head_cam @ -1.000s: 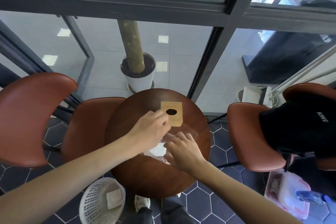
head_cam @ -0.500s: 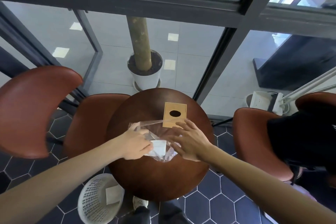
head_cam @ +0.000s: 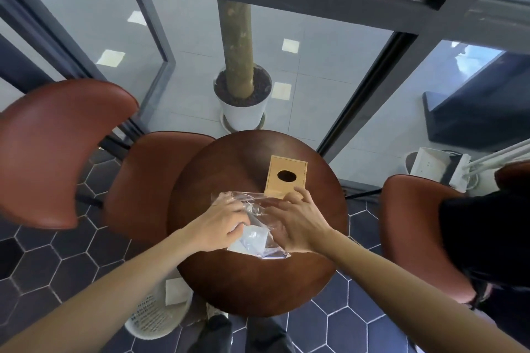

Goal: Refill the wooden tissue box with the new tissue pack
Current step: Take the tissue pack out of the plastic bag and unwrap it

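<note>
The wooden tissue box (head_cam: pixel 286 176) with an oval hole on top stands on the far side of the round brown table (head_cam: pixel 252 281). Just in front of it lies the tissue pack (head_cam: pixel 253 239), white tissues inside a clear, crinkled plastic wrapper. My left hand (head_cam: pixel 220 223) grips the wrapper's left side with curled fingers. My right hand (head_cam: pixel 295 221) holds the wrapper's right side, its fingertips close to the box's near edge. The wrapper's upper flap is spread between the two hands.
Brown chairs stand at the left (head_cam: pixel 57 149), behind the table's left side (head_cam: pixel 149 180) and at the right (head_cam: pixel 415 235); the right one carries a black garment (head_cam: pixel 487 238). A white mesh bin (head_cam: pixel 155 315) sits on the floor at lower left. A potted tree (head_cam: pixel 242 100) stands beyond the glass.
My left hand came back from near the box to the wrapper's left side. My right hand shifted up toward the box. The wrapper has been pulled wider apart.
</note>
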